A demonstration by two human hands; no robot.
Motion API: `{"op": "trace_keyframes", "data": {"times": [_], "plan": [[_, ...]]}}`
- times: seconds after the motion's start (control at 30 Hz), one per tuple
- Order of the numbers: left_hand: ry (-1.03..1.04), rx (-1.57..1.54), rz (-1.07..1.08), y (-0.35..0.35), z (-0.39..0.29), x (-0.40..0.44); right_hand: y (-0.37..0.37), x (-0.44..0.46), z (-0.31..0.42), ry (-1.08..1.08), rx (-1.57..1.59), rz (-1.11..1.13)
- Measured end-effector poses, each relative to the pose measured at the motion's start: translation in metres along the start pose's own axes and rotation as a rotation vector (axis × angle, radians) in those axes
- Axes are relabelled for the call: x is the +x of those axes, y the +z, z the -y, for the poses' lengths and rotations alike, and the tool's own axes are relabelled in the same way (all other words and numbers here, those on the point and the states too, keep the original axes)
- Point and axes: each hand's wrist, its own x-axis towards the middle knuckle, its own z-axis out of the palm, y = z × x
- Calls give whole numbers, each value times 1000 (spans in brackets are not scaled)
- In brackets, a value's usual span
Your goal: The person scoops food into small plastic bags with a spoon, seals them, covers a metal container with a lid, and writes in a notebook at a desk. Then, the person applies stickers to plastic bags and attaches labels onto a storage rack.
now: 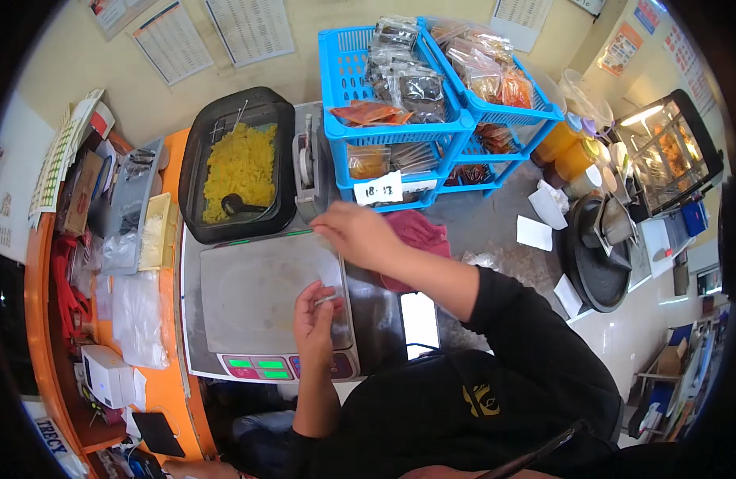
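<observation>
My left hand (314,319) is over the right side of the scale's steel plate (256,291), fingers curled, with a small pale piece (328,298) between thumb and fingers. I cannot make out what that piece is. My right hand (356,233) is closed in a pinch above the plate's far right corner, just in front of a grey tape dispenser (306,172). Whatever its fingertips hold is too small to see. Behind the scale, a black tub (194,180) contains yellow food (240,172) and a dark ladle (234,204).
Blue stacked baskets (456,128) hold packed sachets. A dark red cloth (420,239) and a white sheet (420,319) lie right of the scale. Clear plastic bags (140,319) rest on the orange counter at left. Another person's hand (196,469) shows at the bottom left.
</observation>
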Motion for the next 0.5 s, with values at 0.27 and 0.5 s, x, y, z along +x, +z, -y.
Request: {"op": "trace_keyframes", "data": {"times": [0.27, 0.5], "plan": [[28, -108, -80, -15, -13, -17, 101, 53, -24, 461, -173, -32], [44, -168, -130, -29, -9, -23, 122, 85, -51, 931, -50, -199]]}}
